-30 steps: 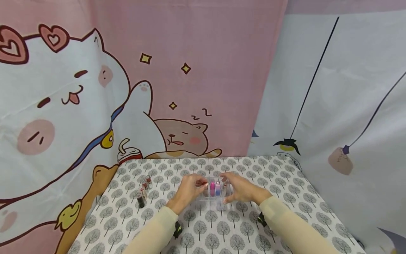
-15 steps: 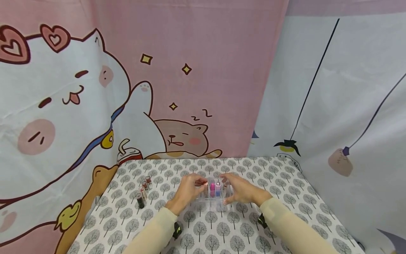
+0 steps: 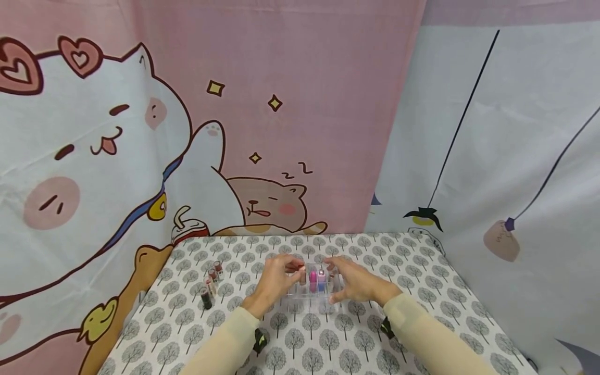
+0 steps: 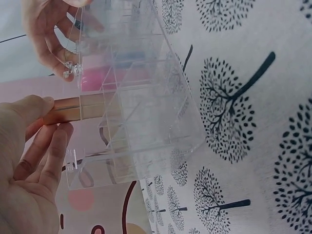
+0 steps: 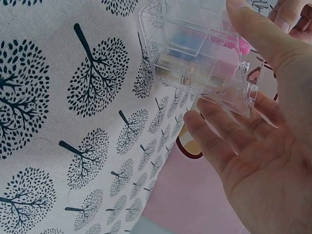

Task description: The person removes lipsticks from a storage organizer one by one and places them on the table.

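Observation:
A clear plastic cosmetic organizer [image 3: 307, 296] with several compartments stands on the table between both hands. My left hand [image 3: 276, 280] pinches the copper-coloured cap of a lipstick tube [image 4: 67, 110] between thumb and fingertips. The tube's paler lower part is inside a compartment of the organizer, as the left wrist view shows. Beside it sit a bright pink tube [image 3: 313, 279] and a pink-and-blue tube [image 3: 321, 284]. My right hand [image 3: 360, 280] holds the organizer's right side, thumb toward the front and fingers behind. Tubes with gold-tinted bodies show through that side in the right wrist view.
Several lipsticks stand in a row at the table's left, a dark one [image 3: 206, 298] nearest and a brownish one [image 3: 217, 266] farthest. The cloth [image 3: 295, 338] has a tree print. A pink cartoon curtain [image 3: 319, 114] hangs behind the table.
The lipstick tube under my left fingers now shows more upright in its compartment. My right hand keeps its place on the organizer, and the view has shifted very slightly.

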Tool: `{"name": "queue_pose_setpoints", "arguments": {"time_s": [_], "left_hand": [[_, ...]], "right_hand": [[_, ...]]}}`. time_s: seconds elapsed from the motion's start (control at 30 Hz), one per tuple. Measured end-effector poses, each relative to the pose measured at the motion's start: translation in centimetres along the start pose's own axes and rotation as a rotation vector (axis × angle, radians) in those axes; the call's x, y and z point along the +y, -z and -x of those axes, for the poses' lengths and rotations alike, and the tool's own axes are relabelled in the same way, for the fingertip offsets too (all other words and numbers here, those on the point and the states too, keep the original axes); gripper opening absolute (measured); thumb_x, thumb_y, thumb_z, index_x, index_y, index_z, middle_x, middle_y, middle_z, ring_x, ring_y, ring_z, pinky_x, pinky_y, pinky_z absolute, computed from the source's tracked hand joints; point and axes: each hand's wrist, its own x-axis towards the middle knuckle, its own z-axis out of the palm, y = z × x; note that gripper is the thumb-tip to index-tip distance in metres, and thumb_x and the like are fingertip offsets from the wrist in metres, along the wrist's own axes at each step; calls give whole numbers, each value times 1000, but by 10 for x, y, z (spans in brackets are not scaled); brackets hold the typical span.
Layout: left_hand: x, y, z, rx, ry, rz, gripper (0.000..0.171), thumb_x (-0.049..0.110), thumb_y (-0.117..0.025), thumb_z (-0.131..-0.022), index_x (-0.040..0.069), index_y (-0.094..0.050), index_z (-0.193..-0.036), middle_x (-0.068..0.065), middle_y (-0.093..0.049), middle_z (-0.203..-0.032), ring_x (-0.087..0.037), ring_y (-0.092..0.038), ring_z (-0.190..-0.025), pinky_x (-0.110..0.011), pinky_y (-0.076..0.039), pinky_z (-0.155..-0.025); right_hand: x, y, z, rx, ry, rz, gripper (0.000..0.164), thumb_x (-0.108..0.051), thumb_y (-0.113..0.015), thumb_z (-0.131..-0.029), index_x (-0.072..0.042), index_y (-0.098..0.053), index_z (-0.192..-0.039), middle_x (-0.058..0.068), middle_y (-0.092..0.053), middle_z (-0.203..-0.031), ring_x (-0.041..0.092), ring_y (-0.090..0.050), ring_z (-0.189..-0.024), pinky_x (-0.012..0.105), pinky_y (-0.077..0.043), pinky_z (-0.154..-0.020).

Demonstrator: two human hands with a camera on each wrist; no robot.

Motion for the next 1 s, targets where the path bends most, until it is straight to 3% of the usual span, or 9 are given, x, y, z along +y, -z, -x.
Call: {"name": "queue_pose_setpoints", "arguments": {"time_s": [0.5,0.73,1.0], "left_hand": [[2,9,-1,30,-4,27,15,4,-89,-103,6,-87,-118,-11,-86,-111,-25,-88,-98,-33,-76,-91],[7,13,-3,65,-6,50,15,2,-89,-102,2,-86,-117,-12,-84,-110,-27,-87,-98,-37,-77,-91],[9,19,-4,74,28,58,14,4,-88,-104,3,-86,-118,-9,-84,-111,-26,-87,-102,-36,-76,-94]], "right_hand": [[-3,2,1,1,8,12,112,-35,-107,-84,-14,-46,-175,13,-68,-161,35,-70,-143,67,-59,-126],[-4,2,1,3,5,-8,110,-35,-106,-84,-16,-46,-175,12,-68,-162,36,-70,-145,68,-58,-127],[-3,1,4,4,-1,1,112,-36,-106,-84,-15,-45,-176,12,-68,-163,36,-70,-145,70,-57,-127]]}}
